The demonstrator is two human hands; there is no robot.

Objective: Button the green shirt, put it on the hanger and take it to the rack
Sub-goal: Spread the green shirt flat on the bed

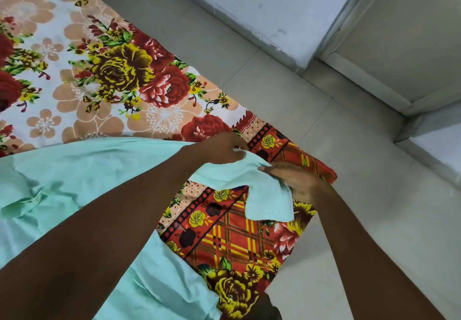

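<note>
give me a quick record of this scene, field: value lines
setting: bed with flowered sheet, tiled floor beside it
shirt: green shirt spread on the bed
left hand: left hand pinches the shirt's edge
right hand: right hand grips the same part
hanger: not in view
rack: not in view
buttons: cannot tell if fastened

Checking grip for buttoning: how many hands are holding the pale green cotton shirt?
2: left hand pinches the pale green cotton shirt at its upper edge; right hand grips the flap beside it.
</note>
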